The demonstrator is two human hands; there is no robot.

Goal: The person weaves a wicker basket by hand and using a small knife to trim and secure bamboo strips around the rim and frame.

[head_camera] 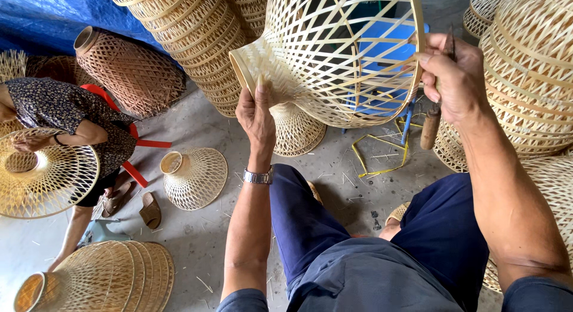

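My left hand point(256, 115) grips the narrow neck of a pale woven bamboo basket frame point(325, 55), held up in front of me with its wide mouth turned to the right. My right hand point(455, 76) rests against the basket's rim and is closed around a wooden-handled tool point(431, 124), its handle hanging down below the fist and a thin blade showing above it. A metal watch sits on my left wrist. My knees in dark blue trousers are below.
Another person point(65, 118) sits at the left on a red stool, holding a similar basket point(42, 175). Stacks of woven baskets stand at the top point(197, 31), right point(531, 67) and bottom left point(101, 276). A single basket point(194, 175) and sandals point(149, 210) lie on the concrete floor.
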